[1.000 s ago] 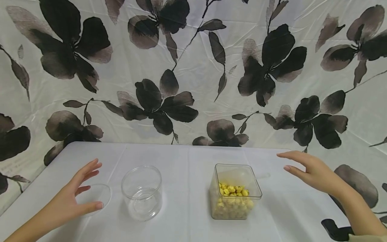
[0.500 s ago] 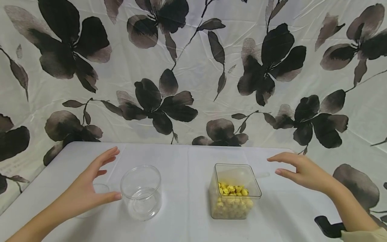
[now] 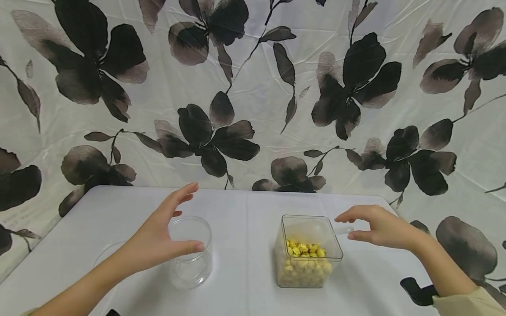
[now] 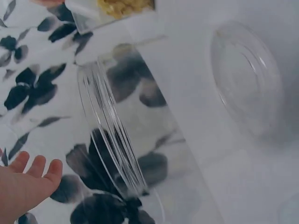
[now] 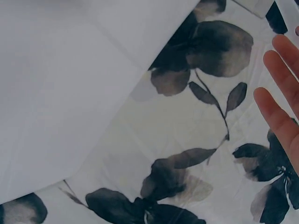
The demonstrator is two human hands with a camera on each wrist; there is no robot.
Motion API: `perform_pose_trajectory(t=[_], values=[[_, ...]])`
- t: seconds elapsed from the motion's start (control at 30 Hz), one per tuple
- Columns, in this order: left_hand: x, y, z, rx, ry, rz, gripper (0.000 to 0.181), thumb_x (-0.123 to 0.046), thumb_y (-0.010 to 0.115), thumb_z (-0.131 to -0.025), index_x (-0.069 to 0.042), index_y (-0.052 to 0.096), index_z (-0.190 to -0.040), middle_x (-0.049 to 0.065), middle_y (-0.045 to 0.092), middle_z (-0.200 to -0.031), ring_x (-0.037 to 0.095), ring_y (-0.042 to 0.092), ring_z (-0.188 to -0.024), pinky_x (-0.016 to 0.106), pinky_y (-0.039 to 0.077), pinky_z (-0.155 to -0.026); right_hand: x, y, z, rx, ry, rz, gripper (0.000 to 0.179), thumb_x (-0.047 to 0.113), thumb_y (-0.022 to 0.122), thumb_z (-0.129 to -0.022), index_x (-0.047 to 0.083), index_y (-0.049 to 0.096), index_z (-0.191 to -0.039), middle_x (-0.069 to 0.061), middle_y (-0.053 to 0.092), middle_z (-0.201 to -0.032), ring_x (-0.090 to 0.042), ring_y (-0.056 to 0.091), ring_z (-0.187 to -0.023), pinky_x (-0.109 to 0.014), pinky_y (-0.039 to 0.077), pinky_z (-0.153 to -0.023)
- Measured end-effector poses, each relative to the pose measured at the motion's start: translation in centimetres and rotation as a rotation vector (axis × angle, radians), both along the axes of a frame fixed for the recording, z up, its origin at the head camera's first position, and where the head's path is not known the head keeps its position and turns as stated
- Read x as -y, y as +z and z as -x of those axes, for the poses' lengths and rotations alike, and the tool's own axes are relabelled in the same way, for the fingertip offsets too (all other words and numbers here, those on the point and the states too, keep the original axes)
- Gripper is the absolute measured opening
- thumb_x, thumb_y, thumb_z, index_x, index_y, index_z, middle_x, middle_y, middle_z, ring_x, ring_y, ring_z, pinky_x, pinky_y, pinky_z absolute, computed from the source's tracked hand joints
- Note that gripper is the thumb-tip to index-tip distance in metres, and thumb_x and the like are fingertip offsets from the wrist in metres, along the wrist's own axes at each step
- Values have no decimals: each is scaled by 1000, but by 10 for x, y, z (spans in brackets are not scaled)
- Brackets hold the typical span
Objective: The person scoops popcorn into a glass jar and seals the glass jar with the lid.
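Note:
A clear, round, wide-mouthed jar (image 3: 193,274) stands upright at centre-left of the table in the head view. My left hand (image 3: 156,241) overlaps its near left side, fingers straight and thumb spread, holding nothing. In the left wrist view, the jar's ribbed rim (image 4: 114,135) lies in front of my fingertips (image 4: 55,166). To the right, a clear square container (image 3: 281,278) holds yellow popcorn (image 3: 303,250). A pale translucent handle (image 3: 345,230) sticks out past its right rim. My right hand (image 3: 381,229) hovers around the handle's end, index finger above and thumb below, with a gap between them.
A clear round lid (image 3: 103,253) lies flat at the left, partly hidden by my left forearm. White cloth covers the table (image 3: 245,245). Behind its far edge hangs a floral curtain (image 3: 276,96). A black strap (image 3: 419,292) sits at my right wrist.
My left hand has moved right, from over the lid to the jar. My right hand has come left and slightly down to the handle. The jar and container stay put.

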State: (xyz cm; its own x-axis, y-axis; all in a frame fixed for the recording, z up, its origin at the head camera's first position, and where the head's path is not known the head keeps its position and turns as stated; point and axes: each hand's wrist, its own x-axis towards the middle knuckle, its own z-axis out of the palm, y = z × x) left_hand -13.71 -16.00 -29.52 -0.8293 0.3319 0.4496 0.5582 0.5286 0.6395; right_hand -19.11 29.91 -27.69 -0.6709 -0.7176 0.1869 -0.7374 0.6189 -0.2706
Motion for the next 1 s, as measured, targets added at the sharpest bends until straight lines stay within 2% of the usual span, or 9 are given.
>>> perform_pose_trajectory(t=[0.17,0.37,0.53,0.63,0.73,1.0], values=[[-27,-3,3,49,-63,-74,102,-26,86,-65,-34,23,-145,-10,29,-147,14,33,-130,31,38,-96,7,1,2,42,12,-26,31,9,74,-78,12,66,-108,2,66,-101,-9,58,-86,-26,49,-65],[-67,-17,0,90,-153,-122,100,-32,84,-67,-30,23,-146,-6,29,-147,18,32,-131,41,39,-97,13,4,5,83,-3,-62,28,10,73,-79,13,67,-106,3,66,-98,-12,59,-87,-28,50,-67],[-100,-33,2,214,-192,-170,102,-31,85,-65,-37,22,-145,-9,27,-146,16,29,-132,44,38,-97,18,4,8,95,7,-77,27,4,72,-79,12,67,-105,3,66,-99,-10,59,-86,-28,50,-67],[-116,-43,7,283,-213,-206,102,-27,85,-66,-36,21,-145,-7,27,-145,19,31,-131,43,41,-95,21,4,9,98,20,-99,27,2,72,-78,11,68,-103,3,66,-100,-10,60,-86,-29,51,-68],[-131,-53,11,322,-232,-221,104,-26,85,-66,-33,20,-146,-3,25,-146,21,31,-131,42,43,-94,25,6,10,80,23,-120,26,-2,71,-77,9,69,-101,2,66,-97,-10,60,-84,-29,51,-68],[-156,-71,25,355,-224,-218,113,-29,87,-63,-32,14,-148,2,19,-150,26,28,-134,47,42,-93,36,13,8,-31,30,-191,25,-9,70,-74,5,72,-95,3,65,-88,-12,62,-77,-25,52,-63]])
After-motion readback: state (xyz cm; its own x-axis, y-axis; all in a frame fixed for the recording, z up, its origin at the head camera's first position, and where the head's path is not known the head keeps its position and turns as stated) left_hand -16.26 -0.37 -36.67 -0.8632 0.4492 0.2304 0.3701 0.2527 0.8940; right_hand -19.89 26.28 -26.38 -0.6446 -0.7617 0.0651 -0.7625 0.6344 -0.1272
